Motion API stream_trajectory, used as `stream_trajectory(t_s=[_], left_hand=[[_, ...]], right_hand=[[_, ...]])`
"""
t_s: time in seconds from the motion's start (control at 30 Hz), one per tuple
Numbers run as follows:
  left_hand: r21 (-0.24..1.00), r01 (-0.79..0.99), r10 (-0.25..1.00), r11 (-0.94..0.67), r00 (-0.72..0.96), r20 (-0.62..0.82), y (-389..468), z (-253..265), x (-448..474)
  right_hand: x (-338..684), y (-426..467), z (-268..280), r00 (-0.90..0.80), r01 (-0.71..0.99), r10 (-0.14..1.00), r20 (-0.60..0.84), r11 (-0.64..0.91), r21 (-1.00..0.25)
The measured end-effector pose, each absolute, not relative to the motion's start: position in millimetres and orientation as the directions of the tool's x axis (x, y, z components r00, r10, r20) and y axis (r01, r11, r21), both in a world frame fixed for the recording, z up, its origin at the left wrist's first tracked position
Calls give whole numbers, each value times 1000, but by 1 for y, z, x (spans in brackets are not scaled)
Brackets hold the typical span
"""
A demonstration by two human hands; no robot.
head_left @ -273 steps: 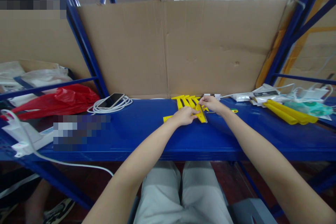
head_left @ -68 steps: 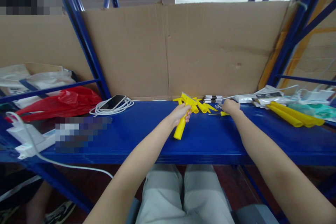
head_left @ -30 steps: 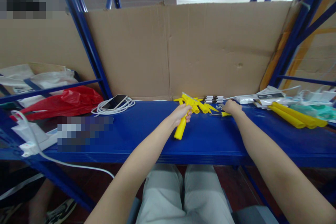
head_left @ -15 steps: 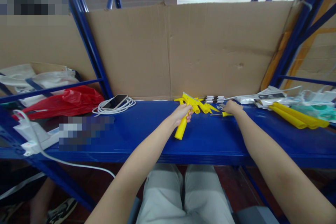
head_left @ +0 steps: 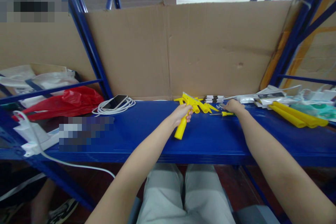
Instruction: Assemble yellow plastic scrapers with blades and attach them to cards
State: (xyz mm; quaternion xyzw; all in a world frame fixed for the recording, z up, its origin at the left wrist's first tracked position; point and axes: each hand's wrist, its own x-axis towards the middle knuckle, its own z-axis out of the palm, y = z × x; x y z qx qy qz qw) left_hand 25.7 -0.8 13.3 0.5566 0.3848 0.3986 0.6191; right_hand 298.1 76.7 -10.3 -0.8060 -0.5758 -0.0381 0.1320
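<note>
Item: yellow handheld tool, round-handled, with a flat angled head edged by a pale strip. Location: near the middle of the blue worktop, in the left grip; head slanting toward the cardboard panel, butt end toward the person. Whether any part rests on the surface is unclear.

Left grip: fingers wrapped around the handle just below the head.

Right grip: fingertips turned down beside small metal pieces; whether it pinches one cannot be told. Just nearer the person lies a screwdriver, yellow-handled, shaft pointing left.

Handling, by judgement: probably plastic, light and stiff, not fragile; the smooth round handle may roll or slip in a loose hold. Best taken by the upper handle, as here, fingers kept off the pale strip in case it is sharp. The metal pieces look fiddly and easily scattered, fit for a fingertip pinch.

Adjacent: further yellow pieces beyond the head; a stack of white-and-dark packets behind them; yellow tubes well to the right.
</note>
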Motion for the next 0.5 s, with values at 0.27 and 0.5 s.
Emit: stream_trajectory(t_s=[0.27,0.5], left_hand=[[995,-63,923,71,382,-41,0,13,25],[994,-68,925,82,376,-51,-3,15,26]], right_hand=[[274,62,-2,369,929,908,198,-358,-88],[273,61,0,364,930,923,127,-353,-98]])
